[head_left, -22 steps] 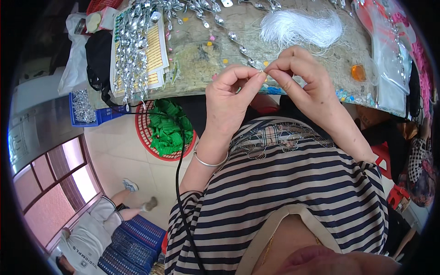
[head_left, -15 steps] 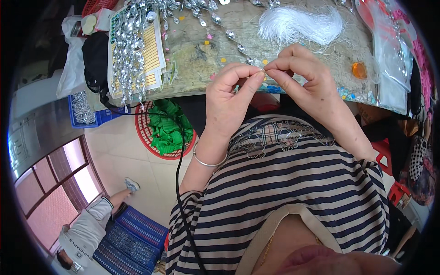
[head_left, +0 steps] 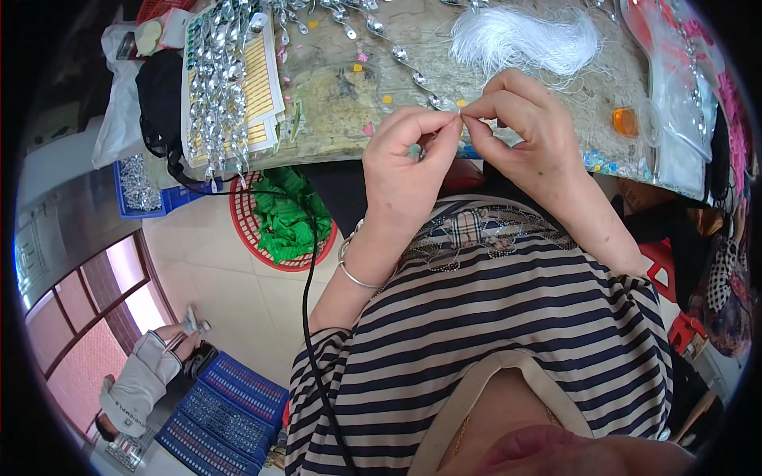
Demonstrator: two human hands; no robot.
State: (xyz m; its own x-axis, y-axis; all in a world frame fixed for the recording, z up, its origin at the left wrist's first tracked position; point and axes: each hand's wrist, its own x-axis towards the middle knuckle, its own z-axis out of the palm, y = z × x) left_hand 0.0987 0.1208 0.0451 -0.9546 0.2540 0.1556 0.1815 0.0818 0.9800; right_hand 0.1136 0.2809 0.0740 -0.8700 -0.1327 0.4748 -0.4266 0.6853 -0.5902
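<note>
My left hand point(head_left: 406, 163) and my right hand point(head_left: 536, 135) meet above the near edge of the worktable point(head_left: 333, 95). Thumb and forefinger are pinched on each, the tips almost touching. Whatever is between them is too fine to make out. Just beyond the fingertips ends a strand of silver faceted beads point(head_left: 399, 54), which runs back to the far left. A loose bundle of white thread point(head_left: 524, 38) lies on the tabletop past my right hand. More silver bead strands point(head_left: 216, 103) hang over a card with yellow rows point(head_left: 260, 83) at the left.
An orange jar point(head_left: 625, 121) and clear plastic bags point(head_left: 679, 135) sit at the table's right. On the floor are a red basket point(head_left: 244, 222) of green cloth point(head_left: 290, 218) and a blue crate point(head_left: 171, 204). A black cable point(head_left: 306, 317) hangs down. Another person point(head_left: 143, 377) is at the lower left.
My pinched fingertips have shifted slightly up and right and drawn a little apart. The right forefinger has straightened toward the left. The person at the lower left has changed leg position.
</note>
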